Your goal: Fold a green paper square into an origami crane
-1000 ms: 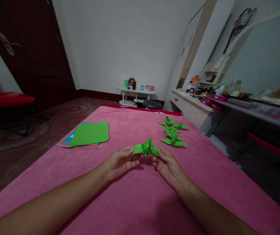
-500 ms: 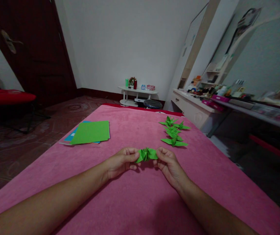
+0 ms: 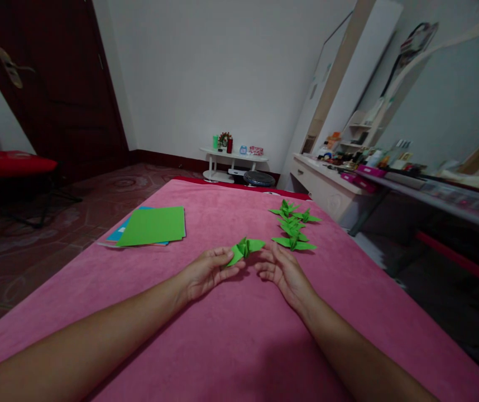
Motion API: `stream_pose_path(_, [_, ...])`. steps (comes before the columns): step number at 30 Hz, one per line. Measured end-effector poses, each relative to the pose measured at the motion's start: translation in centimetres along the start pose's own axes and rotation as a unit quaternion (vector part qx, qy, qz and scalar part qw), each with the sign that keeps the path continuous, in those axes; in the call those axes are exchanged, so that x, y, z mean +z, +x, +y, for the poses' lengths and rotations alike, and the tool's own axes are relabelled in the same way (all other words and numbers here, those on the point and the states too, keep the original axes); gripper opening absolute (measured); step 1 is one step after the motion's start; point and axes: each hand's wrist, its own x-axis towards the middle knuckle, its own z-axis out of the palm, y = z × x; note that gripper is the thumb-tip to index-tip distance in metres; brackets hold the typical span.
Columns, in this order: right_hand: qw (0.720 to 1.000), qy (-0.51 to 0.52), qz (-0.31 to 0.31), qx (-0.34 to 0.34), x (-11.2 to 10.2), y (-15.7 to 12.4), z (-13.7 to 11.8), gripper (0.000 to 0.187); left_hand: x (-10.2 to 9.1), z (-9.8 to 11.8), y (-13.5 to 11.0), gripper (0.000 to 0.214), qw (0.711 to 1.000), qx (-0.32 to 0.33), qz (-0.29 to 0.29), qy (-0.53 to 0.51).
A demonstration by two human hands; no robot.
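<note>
A green origami crane (image 3: pixel 245 248) is pinched by its left wing between the thumb and fingers of my left hand (image 3: pixel 212 272). Its other wing points right, toward my right hand (image 3: pixel 281 272), whose curled fingers are apart and hold nothing. Whether a right fingertip still touches the wing tip, I cannot tell. Both hands are low over the pink cloth (image 3: pixel 223 346). Beyond my right hand, several finished green paper cranes (image 3: pixel 293 241) lie grouped with their wings spread.
Left of my hands lies a stack of square paper (image 3: pixel 153 226), green on top with blue edges below. A white side table (image 3: pixel 233 153) stands against the far wall. At the right is a dresser (image 3: pixel 327 178) crowded with small items; a red chair (image 3: pixel 11 166) is far left.
My right hand has let go of the crane's right wing, and its fingers have loosened. The crane, now in my left hand alone, is tilted with its right wing raised.
</note>
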Motion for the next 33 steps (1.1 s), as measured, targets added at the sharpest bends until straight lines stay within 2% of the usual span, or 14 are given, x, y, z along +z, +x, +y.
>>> stream_pose_path(3, [0.999, -0.022, -0.024, 0.014, 0.3, -0.2, 0.0, 0.033, 0.1, -0.1, 0.0, 0.014, 1.000, 0.008, -0.013, 0.000])
stream_pose_path(6, [0.998, -0.045, -0.033, -0.002, 0.6, -0.4, 0.3, 0.031, 0.1, -0.2, -0.1, 0.020, 0.999, 0.009, -0.048, 0.024])
stream_pose_path(9, [0.998, -0.058, -0.014, -0.023, 0.7, -0.4, 0.4, 0.028, 0.2, -0.5, -0.3, 0.030, 0.993, 0.014, -0.095, 0.066])
stream_pose_path(12, [0.996, -0.073, 0.011, -0.049, 0.6, -0.3, 0.3, 0.026, 0.5, -0.7, -0.5, 0.036, 0.988, 0.016, -0.116, 0.104])
stream_pose_path(16, [0.993, -0.084, 0.035, -0.074, 0.4, -0.2, -0.1, 0.023, 0.9, -1.0, -0.8, 0.030, 0.982, 0.032, -0.111, 0.150])
stream_pose_path(21, [0.995, -0.061, 0.051, -0.059, 0.3, -0.2, 0.1, 0.022, 1.2, -1.5, -0.8, 0.018, 0.974, 0.046, -0.090, 0.205])
stream_pose_path(25, [0.996, -0.062, 0.050, -0.047, 0.3, -0.1, 0.2, 0.020, 0.9, -1.4, -0.3, 0.016, 0.979, 0.064, -0.080, 0.178])
stream_pose_path(29, [0.995, -0.074, 0.051, -0.036, -0.1, 0.1, -0.3, 0.016, 1.1, -0.3, 0.2, 0.020, 0.991, 0.037, -0.069, 0.107])
stream_pose_path(33, [0.996, -0.084, 0.031, -0.009, -0.4, 0.2, -0.7, 0.012, 2.5, 0.2, 0.2, 0.029, 0.987, -0.050, -0.116, 0.101])
